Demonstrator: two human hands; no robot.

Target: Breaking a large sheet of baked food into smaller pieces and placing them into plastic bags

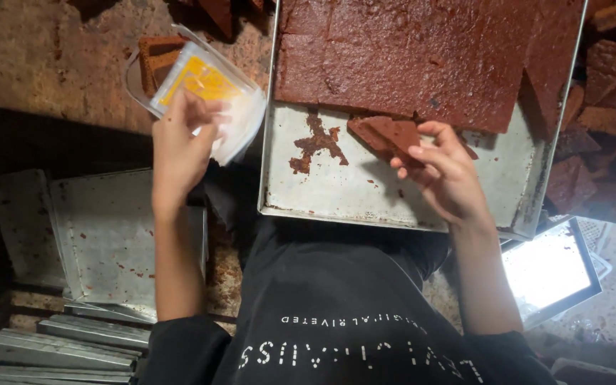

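Observation:
A metal baking tray (336,199) lies in front of me with a large slab of reddish-brown cake (408,50) filling its far part. My right hand (447,175) pinches a triangular cut piece of that cake (383,135) just above the bare tray bottom. My left hand (180,142) holds a clear plastic container (204,89) with a yellow label, tilted, to the left of the tray. A brown cake piece (152,60) shows behind the container. A patch of stuck crumbs (315,141) marks the tray.
Empty metal trays (101,235) lie stacked at lower left, with more tray edges (58,349) below. Loose cake pieces (607,78) are piled at right. A lit tablet-like screen (550,267) sits at lower right. My dark shirt fills the bottom centre.

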